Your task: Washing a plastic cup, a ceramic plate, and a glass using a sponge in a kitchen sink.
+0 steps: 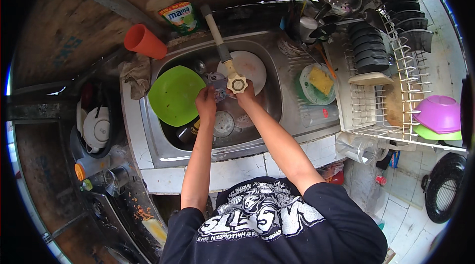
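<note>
Over the steel sink, my left hand is closed on a clear glass. My right hand is curled at the other side of the glass, just under the tap's star-shaped knob; the knob partly hides its fingers. A green square bowl lies left of my left hand. Behind the tap, a white plate rests in the basin. Nearer to me in the sink are a clear mug and a dark cup.
A tub with a yellow sponge stands on the drainboard, beside a clear container. Farther right is a dish rack with dark bowls and a purple bowl. An orange cup, a rag and a soap pouch line the back left.
</note>
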`<action>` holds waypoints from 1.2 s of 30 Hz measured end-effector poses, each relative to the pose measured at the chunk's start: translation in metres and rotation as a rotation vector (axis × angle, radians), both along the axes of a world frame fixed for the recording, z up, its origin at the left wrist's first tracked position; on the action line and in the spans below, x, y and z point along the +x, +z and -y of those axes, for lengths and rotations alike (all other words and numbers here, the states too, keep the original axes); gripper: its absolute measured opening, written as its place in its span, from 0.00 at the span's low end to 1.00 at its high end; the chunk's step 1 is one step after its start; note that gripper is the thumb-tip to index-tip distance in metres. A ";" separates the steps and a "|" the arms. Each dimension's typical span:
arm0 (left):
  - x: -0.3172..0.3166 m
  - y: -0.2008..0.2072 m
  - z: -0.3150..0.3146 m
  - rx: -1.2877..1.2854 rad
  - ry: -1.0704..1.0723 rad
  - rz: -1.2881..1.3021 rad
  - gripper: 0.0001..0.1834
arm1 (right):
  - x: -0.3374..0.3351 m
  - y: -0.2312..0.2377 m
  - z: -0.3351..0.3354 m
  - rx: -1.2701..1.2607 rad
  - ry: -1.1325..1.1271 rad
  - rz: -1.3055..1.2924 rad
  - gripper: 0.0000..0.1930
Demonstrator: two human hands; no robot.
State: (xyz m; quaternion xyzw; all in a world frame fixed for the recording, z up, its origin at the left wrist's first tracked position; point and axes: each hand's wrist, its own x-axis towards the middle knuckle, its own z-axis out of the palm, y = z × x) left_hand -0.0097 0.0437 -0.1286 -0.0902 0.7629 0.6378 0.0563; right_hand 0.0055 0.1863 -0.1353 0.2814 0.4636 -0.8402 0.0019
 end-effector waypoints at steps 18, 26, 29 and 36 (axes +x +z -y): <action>0.010 0.012 -0.035 0.675 0.025 0.388 0.10 | 0.020 0.031 -0.072 0.126 0.495 0.165 0.27; 0.020 0.009 -0.066 0.317 -0.144 0.145 0.14 | 0.015 0.029 -0.093 -0.266 0.301 0.547 0.20; 0.014 0.009 -0.074 0.588 0.117 0.388 0.14 | 0.028 0.024 -0.094 -0.145 0.237 0.305 0.27; 0.014 -0.003 -0.062 0.853 -0.082 0.560 0.16 | 0.035 0.036 -0.090 0.157 0.402 0.197 0.32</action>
